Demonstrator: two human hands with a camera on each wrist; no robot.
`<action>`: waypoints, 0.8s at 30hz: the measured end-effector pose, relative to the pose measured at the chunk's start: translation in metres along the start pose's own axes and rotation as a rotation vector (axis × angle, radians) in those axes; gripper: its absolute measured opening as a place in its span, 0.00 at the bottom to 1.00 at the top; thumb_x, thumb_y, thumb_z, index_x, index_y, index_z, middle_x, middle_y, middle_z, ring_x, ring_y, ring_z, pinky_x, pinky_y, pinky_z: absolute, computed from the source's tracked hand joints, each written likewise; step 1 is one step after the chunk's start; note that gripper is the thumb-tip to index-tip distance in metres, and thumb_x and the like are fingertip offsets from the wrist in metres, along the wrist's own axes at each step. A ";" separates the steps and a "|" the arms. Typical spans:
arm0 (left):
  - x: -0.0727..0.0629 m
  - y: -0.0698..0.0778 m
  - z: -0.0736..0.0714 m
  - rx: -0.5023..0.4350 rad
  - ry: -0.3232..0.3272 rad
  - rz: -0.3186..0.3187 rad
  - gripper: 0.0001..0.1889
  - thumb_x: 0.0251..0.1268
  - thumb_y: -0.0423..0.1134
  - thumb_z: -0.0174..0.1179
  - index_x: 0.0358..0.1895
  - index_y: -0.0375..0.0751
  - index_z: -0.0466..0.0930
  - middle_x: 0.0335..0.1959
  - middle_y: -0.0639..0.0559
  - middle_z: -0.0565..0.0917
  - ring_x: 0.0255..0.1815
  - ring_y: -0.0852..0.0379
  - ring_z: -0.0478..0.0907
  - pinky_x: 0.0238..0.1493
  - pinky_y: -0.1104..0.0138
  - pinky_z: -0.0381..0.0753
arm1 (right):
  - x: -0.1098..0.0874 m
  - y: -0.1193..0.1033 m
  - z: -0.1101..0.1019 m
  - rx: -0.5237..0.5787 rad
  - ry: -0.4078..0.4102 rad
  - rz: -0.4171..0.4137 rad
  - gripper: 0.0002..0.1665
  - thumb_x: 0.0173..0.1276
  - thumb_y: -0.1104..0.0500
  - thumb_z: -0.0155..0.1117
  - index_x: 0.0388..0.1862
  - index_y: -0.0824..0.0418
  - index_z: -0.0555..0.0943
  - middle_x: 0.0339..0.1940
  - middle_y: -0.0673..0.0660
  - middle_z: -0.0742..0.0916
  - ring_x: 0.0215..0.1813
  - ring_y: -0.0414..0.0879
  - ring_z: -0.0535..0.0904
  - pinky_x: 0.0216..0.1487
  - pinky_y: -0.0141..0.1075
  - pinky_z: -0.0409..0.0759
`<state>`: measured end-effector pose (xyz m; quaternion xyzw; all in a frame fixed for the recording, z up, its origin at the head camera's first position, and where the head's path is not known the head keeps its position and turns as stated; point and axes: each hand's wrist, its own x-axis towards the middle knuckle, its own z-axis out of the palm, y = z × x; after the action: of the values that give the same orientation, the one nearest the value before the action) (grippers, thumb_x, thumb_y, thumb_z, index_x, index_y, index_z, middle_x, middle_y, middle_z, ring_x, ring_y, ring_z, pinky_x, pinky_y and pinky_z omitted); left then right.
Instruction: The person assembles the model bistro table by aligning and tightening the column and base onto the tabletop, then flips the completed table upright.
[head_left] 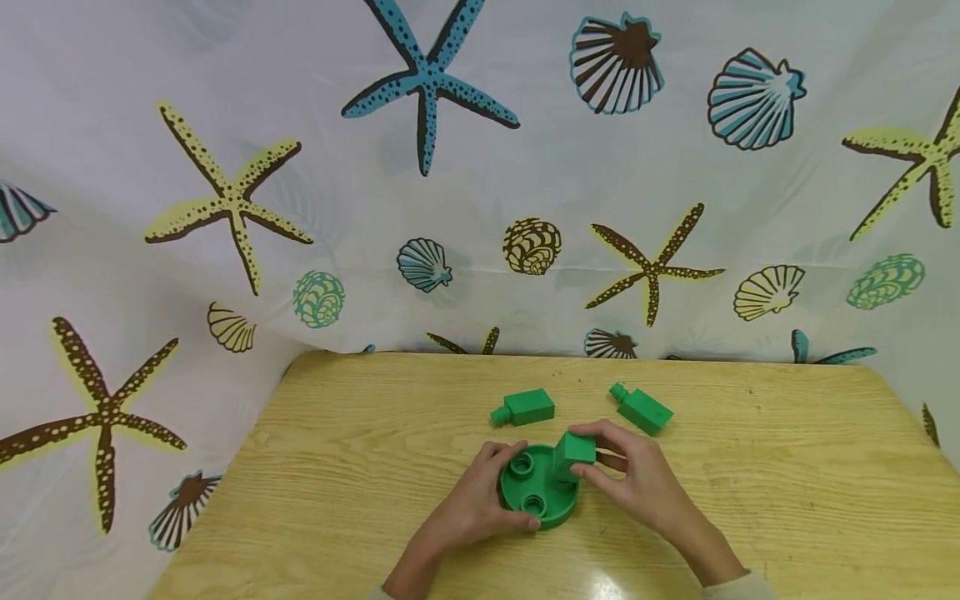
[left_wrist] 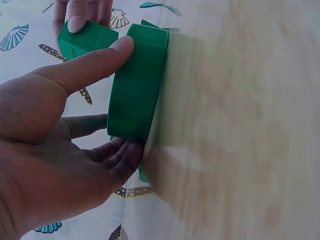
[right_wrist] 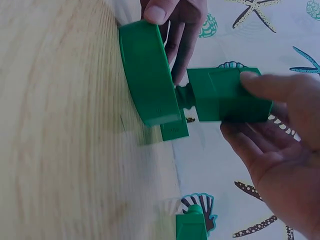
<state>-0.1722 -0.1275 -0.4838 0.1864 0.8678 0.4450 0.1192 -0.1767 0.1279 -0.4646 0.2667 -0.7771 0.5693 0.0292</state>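
Note:
A round green base (head_left: 551, 515) with a raised rim and threaded sockets lies on the table. My left hand (head_left: 478, 498) grips its rim from the left, thumb at the near side and fingers at the far side. Between the thumb and fingers of my right hand (head_left: 637, 475) is a square green leg (head_left: 576, 450), upright over the right part of the base. The right wrist view shows this leg (right_wrist: 227, 95) with its threaded end at the base's (right_wrist: 150, 75) rim. How far the end sits in a socket is hidden.
Two more green legs with threaded ends lie on the wooden table (head_left: 360, 450) beyond the base: one leg (head_left: 529, 407) straight behind, another leg (head_left: 645, 410) to the right. A white cloth (head_left: 495, 308) printed with shells and starfish hangs behind the table and at its sides.

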 end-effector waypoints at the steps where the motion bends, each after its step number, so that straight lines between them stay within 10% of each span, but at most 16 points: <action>1: 0.000 0.000 0.000 -0.002 0.000 -0.001 0.52 0.51 0.46 0.82 0.78 0.34 0.63 0.63 0.39 0.69 0.65 0.42 0.70 0.66 0.44 0.71 | -0.001 0.000 0.000 0.007 -0.007 0.006 0.21 0.70 0.64 0.72 0.61 0.62 0.82 0.59 0.59 0.85 0.61 0.56 0.83 0.57 0.40 0.83; 24: 0.000 -0.001 -0.001 -0.005 0.004 0.020 0.52 0.51 0.45 0.82 0.77 0.34 0.64 0.62 0.40 0.70 0.65 0.42 0.70 0.66 0.44 0.71 | -0.004 -0.004 -0.011 -0.035 -0.067 -0.006 0.19 0.75 0.62 0.66 0.64 0.56 0.83 0.61 0.53 0.86 0.63 0.48 0.81 0.55 0.41 0.84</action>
<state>-0.1724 -0.1285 -0.4840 0.1938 0.8650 0.4488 0.1133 -0.1747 0.1387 -0.4586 0.2876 -0.7867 0.5462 0.0094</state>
